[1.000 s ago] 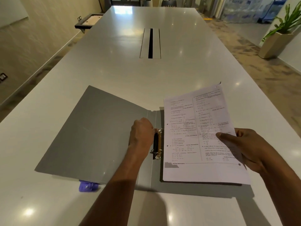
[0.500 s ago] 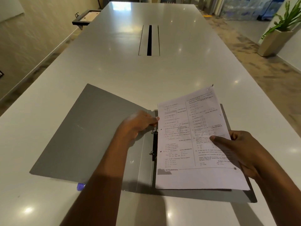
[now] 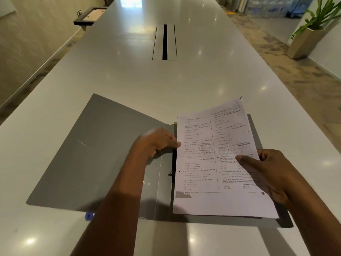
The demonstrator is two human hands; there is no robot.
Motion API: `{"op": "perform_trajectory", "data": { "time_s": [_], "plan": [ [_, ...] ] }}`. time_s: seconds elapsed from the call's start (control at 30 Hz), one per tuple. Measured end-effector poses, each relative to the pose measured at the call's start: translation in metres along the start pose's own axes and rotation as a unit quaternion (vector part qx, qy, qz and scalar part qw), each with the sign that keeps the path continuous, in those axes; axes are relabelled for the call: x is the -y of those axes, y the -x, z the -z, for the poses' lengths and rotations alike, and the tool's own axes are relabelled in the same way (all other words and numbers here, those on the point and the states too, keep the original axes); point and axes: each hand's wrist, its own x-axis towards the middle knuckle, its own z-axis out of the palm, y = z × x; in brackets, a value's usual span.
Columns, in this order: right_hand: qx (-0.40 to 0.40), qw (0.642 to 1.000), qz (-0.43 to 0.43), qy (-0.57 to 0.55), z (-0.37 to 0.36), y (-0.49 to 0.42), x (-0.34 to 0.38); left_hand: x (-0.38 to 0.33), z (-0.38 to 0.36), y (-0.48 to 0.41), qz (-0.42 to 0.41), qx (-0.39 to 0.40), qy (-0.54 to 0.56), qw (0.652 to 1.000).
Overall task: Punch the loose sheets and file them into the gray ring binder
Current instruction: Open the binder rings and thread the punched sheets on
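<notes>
Now both hands (image 3: 156, 140) (image 3: 273, 170) hold sheets (image 3: 208, 163) over open gray binder (image 3: 103, 154).

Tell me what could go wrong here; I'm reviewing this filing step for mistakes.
The sheets are held only at their edges by the left hand and right hand, so the punched holes may miss the ring mechanism or tear. The open gray binder could slide on the glossy table.

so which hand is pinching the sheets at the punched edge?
The left hand, fingertips on the sheets beside the binder rings. The right hand grips the opposite outer edge.
</notes>
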Motion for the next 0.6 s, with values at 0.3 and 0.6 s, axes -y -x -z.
{"op": "perform_trajectory", "data": {
  "time_s": [0.3,0.6],
  "plan": [
    [-0.003,1.0,0.014,-0.012,-0.004,0.005,-0.004,-0.001,0.0,-0.002,-0.015,-0.015,-0.038,0.999],
    [-0.02,0.998,0.046,0.021,-0.007,0.013,-0.007,-0.002,-0.001,-0.01,0.0,0.001,-0.093,0.996]
  ]
}}
